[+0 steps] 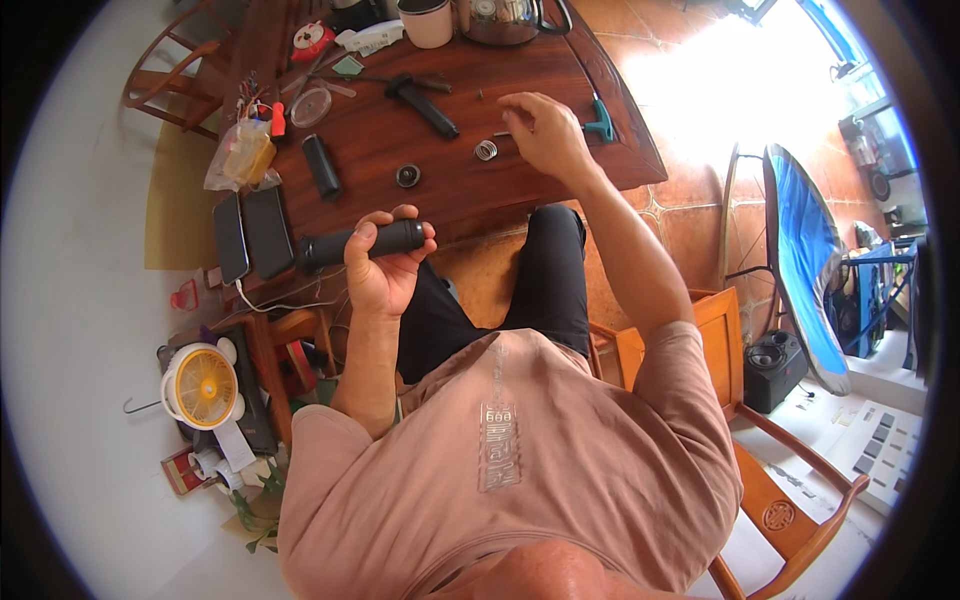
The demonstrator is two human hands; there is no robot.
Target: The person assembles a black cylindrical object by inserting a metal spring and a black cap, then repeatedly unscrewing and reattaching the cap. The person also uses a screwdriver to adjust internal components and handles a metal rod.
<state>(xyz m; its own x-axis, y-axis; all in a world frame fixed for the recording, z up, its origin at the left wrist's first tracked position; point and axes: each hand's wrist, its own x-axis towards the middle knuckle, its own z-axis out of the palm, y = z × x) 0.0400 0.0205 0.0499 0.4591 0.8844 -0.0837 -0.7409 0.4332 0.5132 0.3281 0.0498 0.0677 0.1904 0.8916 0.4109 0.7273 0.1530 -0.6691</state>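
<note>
My left hand (386, 262) grips a black cylindrical tube (330, 249), which lies roughly level above the near left edge of the wooden table (352, 196). Over the table's right part is my right hand (544, 135), fingers bent and apart; whether they touch the thin metal rod (502, 134) beside them cannot be told. A metal coil spring (485, 151) lies left of that hand, and a teal T-shaped handle (602, 121) to its right. Farther left are a small round black part (407, 175), a black cylinder with a wider end (424, 109) and a short black case-like piece (321, 166).
Two phones (231, 238) lie at the left edge, one with a white cable, near a plastic bag (244, 154). A glass kettle (499, 21) and a pink cup (426, 22) stand at the back. A small fan (201, 385) is at my left.
</note>
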